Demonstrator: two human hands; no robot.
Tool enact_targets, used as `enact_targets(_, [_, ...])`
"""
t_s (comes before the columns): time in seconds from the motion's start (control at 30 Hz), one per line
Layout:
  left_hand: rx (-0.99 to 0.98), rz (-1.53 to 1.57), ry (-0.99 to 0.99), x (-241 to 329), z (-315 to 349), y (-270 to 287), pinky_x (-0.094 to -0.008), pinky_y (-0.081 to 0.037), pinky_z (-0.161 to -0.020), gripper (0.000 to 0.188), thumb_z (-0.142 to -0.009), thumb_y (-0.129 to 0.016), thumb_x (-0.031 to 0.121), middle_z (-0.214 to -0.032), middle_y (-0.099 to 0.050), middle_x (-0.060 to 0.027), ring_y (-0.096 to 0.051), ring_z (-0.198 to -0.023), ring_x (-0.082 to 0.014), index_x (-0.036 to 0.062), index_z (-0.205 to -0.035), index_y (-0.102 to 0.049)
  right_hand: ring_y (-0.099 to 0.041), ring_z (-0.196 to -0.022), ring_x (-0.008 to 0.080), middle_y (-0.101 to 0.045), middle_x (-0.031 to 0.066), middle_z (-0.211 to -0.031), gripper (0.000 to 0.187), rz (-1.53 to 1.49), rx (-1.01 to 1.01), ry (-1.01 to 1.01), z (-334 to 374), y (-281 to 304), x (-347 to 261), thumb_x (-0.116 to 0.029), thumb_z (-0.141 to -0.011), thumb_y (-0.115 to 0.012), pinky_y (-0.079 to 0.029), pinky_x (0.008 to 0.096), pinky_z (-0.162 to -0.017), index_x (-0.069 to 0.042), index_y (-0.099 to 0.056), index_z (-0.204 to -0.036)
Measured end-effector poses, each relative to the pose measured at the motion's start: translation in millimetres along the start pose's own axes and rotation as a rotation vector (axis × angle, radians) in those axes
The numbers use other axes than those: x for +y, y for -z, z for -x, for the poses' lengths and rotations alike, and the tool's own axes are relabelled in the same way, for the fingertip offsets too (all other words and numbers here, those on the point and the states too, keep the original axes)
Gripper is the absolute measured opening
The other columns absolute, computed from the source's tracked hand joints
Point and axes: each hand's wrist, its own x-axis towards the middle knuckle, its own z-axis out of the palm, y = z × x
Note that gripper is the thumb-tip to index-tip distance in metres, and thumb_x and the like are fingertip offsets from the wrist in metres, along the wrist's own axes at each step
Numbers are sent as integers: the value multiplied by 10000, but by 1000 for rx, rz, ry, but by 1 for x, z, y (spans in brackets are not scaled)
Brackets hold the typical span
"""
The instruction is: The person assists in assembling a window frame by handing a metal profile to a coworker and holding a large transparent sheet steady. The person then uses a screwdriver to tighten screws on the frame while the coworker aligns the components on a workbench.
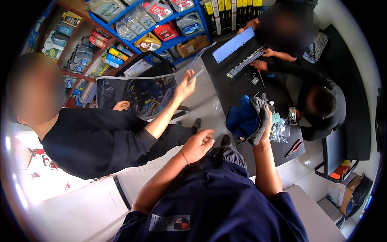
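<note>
My right hand grips a folded cloth, blue on one side and fuzzy grey on the other, above the near part of a black table. To the left, my left hand hovers over the floor, its fingers curled in and nothing visible in them. Just beyond the cloth lie a small teal box and clear plastic bags. Red-handled pliers rest near the table's right edge.
A person on the left holds a phone-like object beside a dark printed sheet. Across the table, other people's hands touch a long metal strip near a pale blue panel. A screwdriver lies there. Blue shelves hold several bottles.
</note>
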Motion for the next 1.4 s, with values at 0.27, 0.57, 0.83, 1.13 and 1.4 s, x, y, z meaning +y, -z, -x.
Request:
enact_targets(0.27, [24,223,-99,-4,-18,11,-283,-518,-837,453,-985,-612,220,-1127,-622,-109,-620,-973,-152,22,-1362,-455,-576,-1165,230,-627,99,-1207,460,59,-110,-67,-14,-25,17,-416,-1016,-402,-408,369,-1068,-57,-567,-1250])
enact_targets(0.57, [221,461,-214,19,-31,58,-343,-412,-1039,733,-974,-603,403,-1361,-501,-171,-503,-1257,-233,-18,-1485,-289,-645,-926,184,-666,108,-1071,490,393,-88,-258,-20,-91,78,-418,-1000,-497,-520,294,-851,0,-558,-1250])
enact_targets(0.83, [226,849,-160,-4,-28,68,-318,-372,-1067,593,-990,-582,382,-1342,-522,-97,-481,-1242,-173,-5,-1403,-405,-520,-944,114,-601,35,-989,416,934,-357,-217,-22,-110,117,-409,-1030,-477,-442,289,-869,-23,-573,-1153])
enact_targets(1.13, [315,687,-159,-15,-12,67,-316,-385,-1061,474,-1029,-512,275,-1347,-537,-95,-503,-1235,-171,-13,-1397,-433,-529,-918,147,-598,69,-970,368,955,-392,-261,-20,-97,133,-372,-1024,-500,-455,313,-843,-19,-596,-1066])
enact_targets(1.4, [435,581,-110,-19,-16,50,-299,-441,-992,371,-997,-575,188,-1219,-616,-90,-565,-1126,-155,-21,-1298,-516,-572,-1033,395,-606,223,-1087,320,1233,-544,184,-15,-93,115,-271,-986,-539,-436,426,-932,26,-613,-1081])
